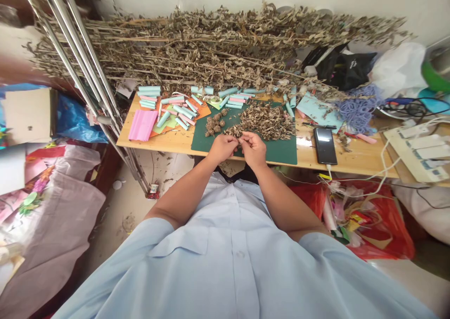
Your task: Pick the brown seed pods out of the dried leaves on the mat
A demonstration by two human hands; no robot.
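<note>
My left hand (223, 149) and my right hand (254, 150) meet over the front of a green cutting mat (281, 155). Both have their fingers pinched together around a small bit of dried leaves, mostly hidden by the fingertips. Just beyond them, a loose heap of crumbled dried leaves (267, 121) spreads over the mat. To the left of that heap sits a cluster of small brown balls (213, 123), which look pressed from the same leaves.
Long bundles of dried leafy stalks (197, 47) lie along the wall. Blue and pink paper rolls (184, 111) and a pink paper pad (142, 125) are at left. A phone (325, 146), purple yarn (361, 107) and a power strip (420, 150) stand right; metal crutches (79, 58) lean left.
</note>
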